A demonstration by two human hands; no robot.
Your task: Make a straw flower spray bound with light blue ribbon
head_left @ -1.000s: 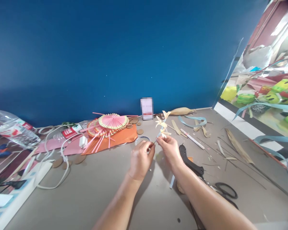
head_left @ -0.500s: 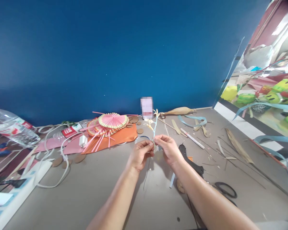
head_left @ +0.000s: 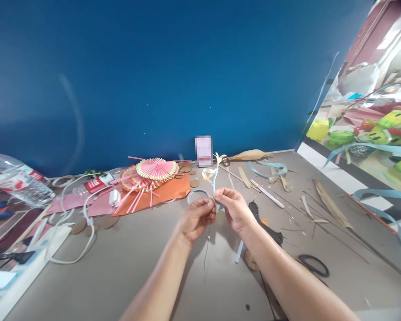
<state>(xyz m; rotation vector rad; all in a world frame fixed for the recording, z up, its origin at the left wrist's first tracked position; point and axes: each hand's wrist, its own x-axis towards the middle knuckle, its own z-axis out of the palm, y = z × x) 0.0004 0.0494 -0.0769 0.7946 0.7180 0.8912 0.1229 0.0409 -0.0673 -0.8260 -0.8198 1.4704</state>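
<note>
A slim craft flower stem (head_left: 214,180), wrapped in pale blue strip and topped with cream petals (head_left: 219,159), stands upright between my hands. My left hand (head_left: 198,218) is closed in a pinch around its lower part, with a thin wire end (head_left: 206,256) hanging below. Just above and to the right, my right hand (head_left: 233,206) pinches the stem with thumb and forefinger. The fingertips of both hands nearly meet. Behind my left hand lies a clear round ring of tape (head_left: 198,196). A black glue gun (head_left: 267,227) lies beside my right wrist, partly hidden.
Black scissors (head_left: 314,265) lie right of my right forearm. Dried husks and thin wires (head_left: 334,203) spread over the right side. Pink paper fans (head_left: 157,169) rest on orange paper at the left, near a white cable (head_left: 86,209), a power strip (head_left: 30,272) and plastic bottles (head_left: 18,178).
The stem has turned slightly, so its cream petals show more spread. The wire end below my left hand has swung a little right. Both hands keep nearly the same place.
</note>
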